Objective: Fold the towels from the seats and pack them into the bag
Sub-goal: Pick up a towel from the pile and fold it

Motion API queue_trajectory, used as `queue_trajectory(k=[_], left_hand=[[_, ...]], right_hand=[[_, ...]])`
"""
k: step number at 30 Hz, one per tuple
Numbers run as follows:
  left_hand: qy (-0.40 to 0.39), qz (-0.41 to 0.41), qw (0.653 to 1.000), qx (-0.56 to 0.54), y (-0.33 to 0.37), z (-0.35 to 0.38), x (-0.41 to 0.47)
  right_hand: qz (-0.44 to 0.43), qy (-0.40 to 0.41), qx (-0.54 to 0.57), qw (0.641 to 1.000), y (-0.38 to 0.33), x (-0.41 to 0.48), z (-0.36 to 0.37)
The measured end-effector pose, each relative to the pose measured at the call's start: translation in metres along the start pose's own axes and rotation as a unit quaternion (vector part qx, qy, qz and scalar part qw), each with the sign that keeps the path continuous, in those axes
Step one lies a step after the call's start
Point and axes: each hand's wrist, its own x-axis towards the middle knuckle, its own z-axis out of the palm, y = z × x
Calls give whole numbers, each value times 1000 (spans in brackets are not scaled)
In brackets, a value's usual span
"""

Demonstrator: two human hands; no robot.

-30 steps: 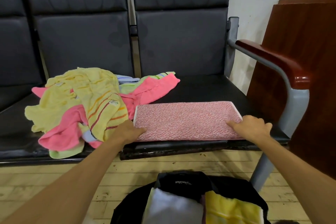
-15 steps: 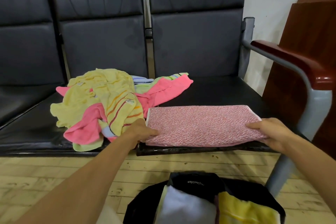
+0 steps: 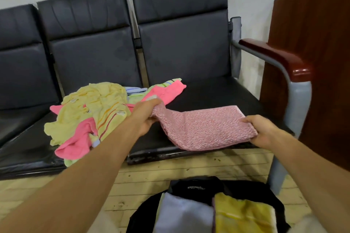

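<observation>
A: Change noted. Half a second back the pink speckled towel (image 3: 204, 128) lay flat, a long strip on the right seat (image 3: 214, 92). Now the left hand (image 3: 146, 117) has lifted its end clear of the cushion; the right hand (image 3: 259, 131) pins the other end low at the seat's front edge.

B: Grips?

A: Both hands grasping the towel, fingers curled round the cloth. The middle sags onto the seat.

B: Meaning?

A: Probably the next fold, left end carried over toward the right. Could also be a lift-off for packing. Can't say which.

B: Bag?

A: Black bag (image 3: 265, 191), open on the floor just below, holding a folded white towel (image 3: 185, 215) and a yellow one (image 3: 244, 213) side by side.

B: What's left?

A: Loose heap of towels (image 3: 91, 117), yellow and bright pink, on the middle seat, unfolded.

B: Room?

A: Row of dark padded seats, worn wooden floor (image 3: 56, 191), pale wall, wood-capped armrest (image 3: 274, 56), brown panel at right.
</observation>
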Motion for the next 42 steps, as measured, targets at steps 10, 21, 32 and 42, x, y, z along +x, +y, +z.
queue_trajectory(k=[10, 21, 32, 42], left_hand=[[-85, -4, 994, 72, -19, 127, -17], [-221, -33, 940, 259, -63, 176, -29], [-96, 133, 945, 283, -59, 87, -21], [-140, 19, 964, 227, -68, 18, -51]], right_hand=[[4, 2, 81, 997, 8, 21, -6], [13, -5, 49, 999, 6, 24, -6], [-61, 5, -84, 995, 4, 7, 6], [-119, 78, -164, 976, 1, -18, 40]])
